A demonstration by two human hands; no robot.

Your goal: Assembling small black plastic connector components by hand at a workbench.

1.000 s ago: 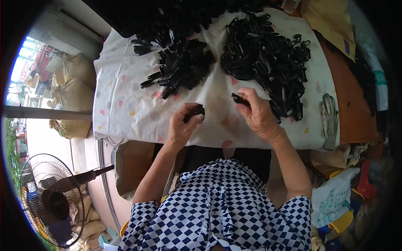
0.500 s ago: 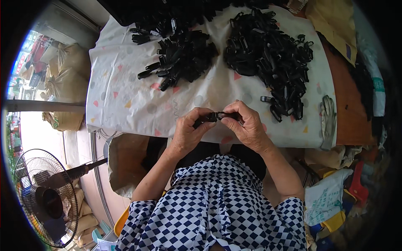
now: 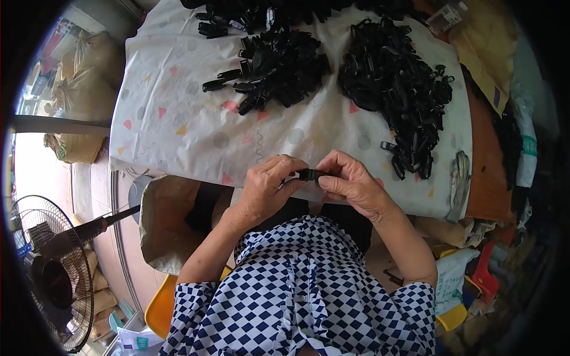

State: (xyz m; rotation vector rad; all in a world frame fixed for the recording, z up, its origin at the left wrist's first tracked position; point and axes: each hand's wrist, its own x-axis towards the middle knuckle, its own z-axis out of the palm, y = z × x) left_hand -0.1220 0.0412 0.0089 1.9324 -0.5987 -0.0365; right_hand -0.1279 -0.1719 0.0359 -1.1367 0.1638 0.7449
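Above the near edge of the table, both hands meet around a small black plastic buckle. My left hand pinches its left end between thumb and fingers. My right hand grips the right end, thumb across the front. Fingers cover much of the buckle, so whether its halves are fully locked cannot be made out. Beyond my hands lie two heaps of black plastic buckle parts: a left heap and a larger right heap. One loose piece sticks out at the right heap's near left side.
A patterned white cloth covers the table. At its right edge lies a pale glove. More black parts are piled at the far edge. A fan stands at lower left, beside an open sack.
The two black pieces, held end to end with a narrow joint between them, now sit closer together as one short buckle. The view has shifted slightly; both hands remain together.
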